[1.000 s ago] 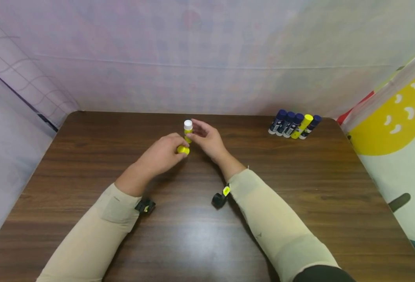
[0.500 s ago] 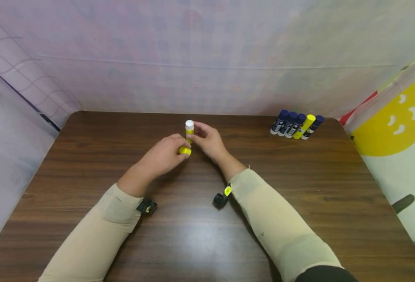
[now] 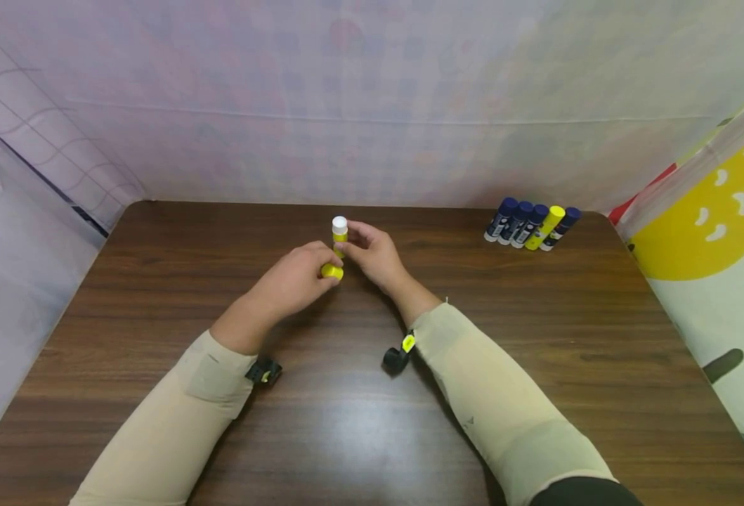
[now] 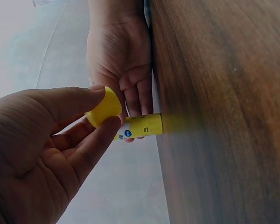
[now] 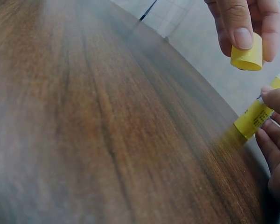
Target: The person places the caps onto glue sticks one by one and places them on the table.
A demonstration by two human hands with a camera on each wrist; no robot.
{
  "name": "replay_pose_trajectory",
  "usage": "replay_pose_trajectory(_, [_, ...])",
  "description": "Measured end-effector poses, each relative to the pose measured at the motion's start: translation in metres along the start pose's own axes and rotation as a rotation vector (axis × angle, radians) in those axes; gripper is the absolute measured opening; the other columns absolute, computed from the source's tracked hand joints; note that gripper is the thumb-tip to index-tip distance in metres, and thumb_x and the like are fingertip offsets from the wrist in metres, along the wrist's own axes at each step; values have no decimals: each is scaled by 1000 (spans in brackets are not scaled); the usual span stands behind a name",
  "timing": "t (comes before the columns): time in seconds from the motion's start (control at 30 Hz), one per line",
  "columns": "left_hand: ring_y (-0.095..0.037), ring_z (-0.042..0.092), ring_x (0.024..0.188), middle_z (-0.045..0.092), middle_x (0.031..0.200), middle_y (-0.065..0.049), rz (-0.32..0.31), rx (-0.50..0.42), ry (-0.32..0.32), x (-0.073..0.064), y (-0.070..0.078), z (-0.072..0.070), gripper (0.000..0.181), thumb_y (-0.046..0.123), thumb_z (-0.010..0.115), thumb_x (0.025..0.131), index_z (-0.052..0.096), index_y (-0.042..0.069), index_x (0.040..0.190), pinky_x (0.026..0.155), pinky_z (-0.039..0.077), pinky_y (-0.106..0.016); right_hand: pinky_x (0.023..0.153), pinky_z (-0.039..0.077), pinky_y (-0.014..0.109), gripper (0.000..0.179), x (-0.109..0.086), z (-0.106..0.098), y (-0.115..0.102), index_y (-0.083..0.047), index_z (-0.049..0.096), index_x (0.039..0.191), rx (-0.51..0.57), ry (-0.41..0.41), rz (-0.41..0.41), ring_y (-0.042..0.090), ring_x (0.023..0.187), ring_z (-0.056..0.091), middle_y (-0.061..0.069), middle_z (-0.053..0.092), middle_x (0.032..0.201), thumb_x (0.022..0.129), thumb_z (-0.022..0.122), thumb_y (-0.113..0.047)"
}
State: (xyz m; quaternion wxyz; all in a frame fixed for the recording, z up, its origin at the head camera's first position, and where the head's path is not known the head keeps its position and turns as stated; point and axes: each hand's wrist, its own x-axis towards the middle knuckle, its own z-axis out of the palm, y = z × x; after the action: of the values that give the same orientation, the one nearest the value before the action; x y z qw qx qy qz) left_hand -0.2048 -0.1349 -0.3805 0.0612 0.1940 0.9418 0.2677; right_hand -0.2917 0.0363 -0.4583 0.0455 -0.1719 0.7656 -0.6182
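Observation:
An uncapped glue stick (image 3: 340, 237), yellow with a white top end, stands upright on the table near the middle of its far side. My right hand (image 3: 374, 258) holds its body between thumb and fingers. In my left hand (image 3: 291, 280), thumb and fingertips pinch a yellow cap (image 3: 331, 272), just in front of the stick and apart from it. The left wrist view shows the cap (image 4: 105, 109) raised off the table, with the printed stick (image 4: 147, 126) behind it. The cap's open end (image 5: 247, 65) faces the tabletop in the right wrist view.
Several more glue sticks (image 3: 518, 223) stand in a tight row at the table's far right corner, most with navy caps. One in that row is yellow (image 3: 544, 228). A pale curtain (image 3: 372, 105) hangs right behind the far edge of the brown wooden table (image 3: 372, 436).
The head view has shifted slightly since the earliest frame. Both hands still hold the cap and the stick in the same places.

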Motion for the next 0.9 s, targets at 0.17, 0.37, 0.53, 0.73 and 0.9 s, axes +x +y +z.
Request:
replay_pose_trajectory(0.17, [-26, 67, 110, 68, 123, -10, -9, -6, -4, 1, 1, 0, 25, 12, 73, 98, 72, 2, 121, 98, 58, -43, 102, 58, 40, 43, 0, -1, -1, 1, 65, 135, 0, 5, -8, 35, 114, 70, 24, 72, 124, 94, 75, -5])
replay_pose_trajectory(0.37, [-26, 67, 111, 68, 123, -10, -15, -9, -6, 0, 3, -1, 25, 12, 73, 98, 72, 2, 121, 99, 58, -43, 103, 58, 42, 43, -2, -1, -3, 1, 65, 136, -6, 14, 0, 36, 116, 70, 24, 72, 125, 94, 75, -6])
replay_pose_trajectory(0.53, [-26, 66, 112, 68, 123, -9, -27, -9, -11, 0, 4, -1, 25, 13, 73, 99, 72, 3, 122, 100, 58, -43, 102, 58, 42, 43, -3, -3, -2, 0, 65, 135, -8, 21, 1, 36, 116, 70, 23, 72, 125, 95, 75, -7])
replay_pose_trajectory(0.73, [-26, 67, 112, 68, 122, -9, -32, -11, -8, 0, 4, -1, 25, 13, 73, 98, 72, 4, 122, 100, 58, -44, 99, 60, 39, 42, -4, -4, -1, 0, 66, 135, -19, 38, 1, 34, 114, 70, 23, 73, 123, 95, 75, -9])
replay_pose_trajectory(0.9, [-26, 67, 112, 68, 122, -9, -24, -10, -7, -1, 4, -1, 25, 13, 73, 99, 72, 3, 122, 100, 57, -44, 96, 60, 37, 41, -7, -5, -4, 0, 66, 135, -18, 42, 0, 33, 112, 70, 23, 73, 121, 96, 75, -9])
